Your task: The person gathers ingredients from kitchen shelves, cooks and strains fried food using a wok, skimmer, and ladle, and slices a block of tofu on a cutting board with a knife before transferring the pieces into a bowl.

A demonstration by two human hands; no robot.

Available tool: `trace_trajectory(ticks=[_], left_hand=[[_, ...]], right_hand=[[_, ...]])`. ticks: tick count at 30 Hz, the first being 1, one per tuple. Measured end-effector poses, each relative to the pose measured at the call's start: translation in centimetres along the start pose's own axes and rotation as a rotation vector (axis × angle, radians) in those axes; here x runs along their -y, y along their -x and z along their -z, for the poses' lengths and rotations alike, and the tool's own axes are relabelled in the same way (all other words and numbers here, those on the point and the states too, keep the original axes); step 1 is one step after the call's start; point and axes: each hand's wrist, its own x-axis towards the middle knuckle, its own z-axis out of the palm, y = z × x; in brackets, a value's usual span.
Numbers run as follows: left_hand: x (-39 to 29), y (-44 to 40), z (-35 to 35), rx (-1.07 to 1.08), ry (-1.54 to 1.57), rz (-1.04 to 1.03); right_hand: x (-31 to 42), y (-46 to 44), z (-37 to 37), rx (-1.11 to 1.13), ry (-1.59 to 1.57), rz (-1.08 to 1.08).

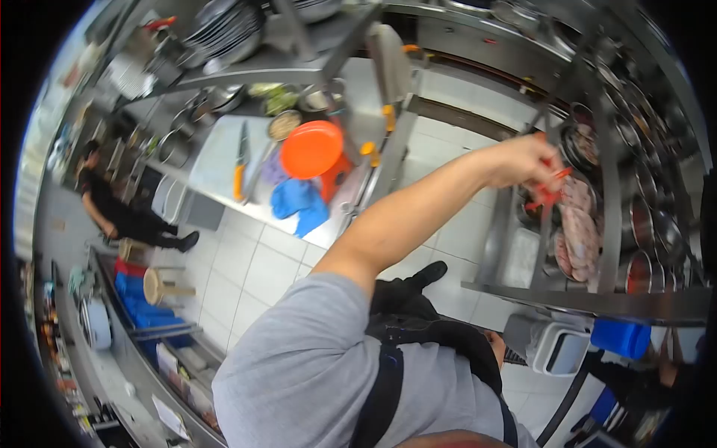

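My left hand [534, 166] reaches out to the right over a metal rack. Its fingers are closed round a blurred bright red thing [551, 196] with thin, strip-like parts, whose kind I cannot make out. Just below and beside it, pinkish pieces that look like raw meat [579, 235] lie on the rack. A dark pan [579, 142] with food in it stands behind the hand. Only a small part of my right hand [496, 349] shows beside my body, and its fingers are hidden.
On the left counter lie a white cutting board [216, 160], a knife with an orange handle [240, 164], an orange bowl [311, 149] and a blue cloth [300, 205]. Metal posts frame the rack [597, 300]. A person [112, 198] is at far left; a stool [155, 287] stands nearby.
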Motion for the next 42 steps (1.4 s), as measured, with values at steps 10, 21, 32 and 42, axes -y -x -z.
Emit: trace_trajectory(ticks=[10, 21, 32, 42], left_hand=[[-4.9, 41.8, 17.0, -0.825, 0.009, 0.139], [-11.8, 44.0, 63.6, -1.089, -0.722, 0.157], [-12.8, 50.1, 72.4, -0.811, -2.008, 0.345], [0.6, 80.2, 39.4, -0.413, -0.568, 0.565]], right_hand=[[3.9, 0.7, -6.4, 0.163, 0.201, -0.124], [20.3, 7.9, -28.3, 0.085, -0.053, -0.684], [32.8, 15.8, -39.3, 0.004, -0.071, -0.574], [30.3, 28.6, -51.8, -0.114, -0.203, -0.654]])
